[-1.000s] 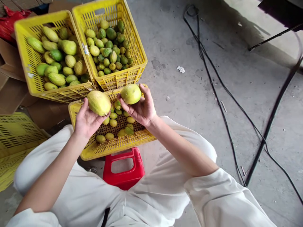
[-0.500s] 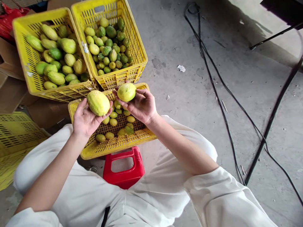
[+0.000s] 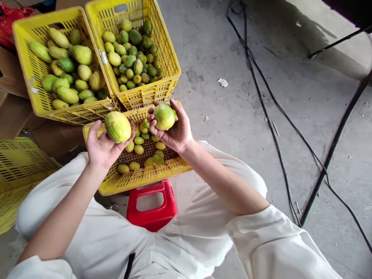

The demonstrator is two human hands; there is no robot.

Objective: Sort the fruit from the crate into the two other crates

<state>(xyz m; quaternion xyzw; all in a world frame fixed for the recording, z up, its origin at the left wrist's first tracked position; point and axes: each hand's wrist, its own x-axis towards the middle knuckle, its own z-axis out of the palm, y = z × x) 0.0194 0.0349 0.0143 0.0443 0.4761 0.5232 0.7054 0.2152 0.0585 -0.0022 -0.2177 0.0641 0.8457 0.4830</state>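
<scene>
My left hand (image 3: 103,149) holds a large yellow-green lemon (image 3: 117,127), resting on the palm and fingers. In my right hand (image 3: 177,133) sits a rounder, greener lemon (image 3: 164,116), with the fingers curled around its sides. Both hands are raised over a yellow plastic crate (image 3: 116,185) in front of me. Inside that crate lie several small yellow-green lemons (image 3: 139,149), partly hidden by my hands.
Two yellow crates stand beyond: the left crate (image 3: 31,83) holds larger fruit, the right crate (image 3: 167,46) smaller, greener fruit. A red stool (image 3: 152,223) is between my legs. Black cables (image 3: 269,87) cross the floor at right. Another yellow crate (image 3: 17,162) is at left.
The lemon in my right hand has been turned, showing a greener side, and that hand has shifted slightly right with its fingers more curled. The left lemon has turned a little.
</scene>
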